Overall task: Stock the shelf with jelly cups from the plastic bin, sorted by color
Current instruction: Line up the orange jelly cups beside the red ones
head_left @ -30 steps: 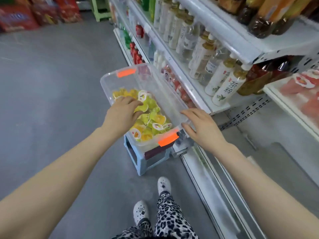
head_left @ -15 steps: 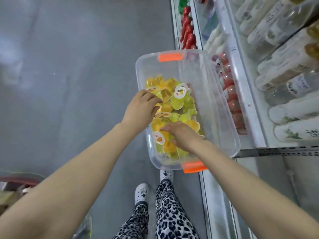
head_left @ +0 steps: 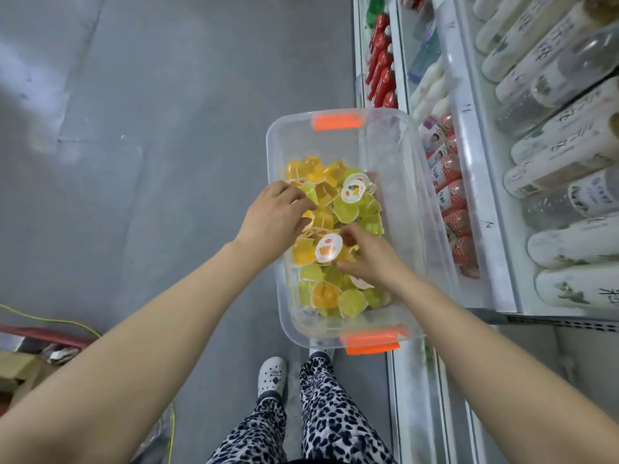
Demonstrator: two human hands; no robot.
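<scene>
Now that the right hand (head_left: 368,262) has left the rim and gone down into the plastic bin (head_left: 273,155), things are actually starting. A second ago it was just resting on the bin's near right edge. Half a second ago it was flat over the pile. Now its thumb and fingers are pinching an orange cup (head_left: 329,248), white lid facing up, right at the top of the heap.

The left hand (head_left: 271,219) has hardly shifted. It's still on the left side of the pile, fingers curled down among the jelly cups (head_left: 348,209). I honestly can't tell if it's got one or is just rooting around.

For the task, I'd say that's the first pick of an orange one, so the colour sorting begins here. All the other cups, yellow-orange and green mixed together, are still in the bin, which sits just beside the shelf (head_left: 474,182) with its drink bottles (head_left: 569,249).

Other difference: the view has swung from looking along the aisle to nearly straight down.
</scene>
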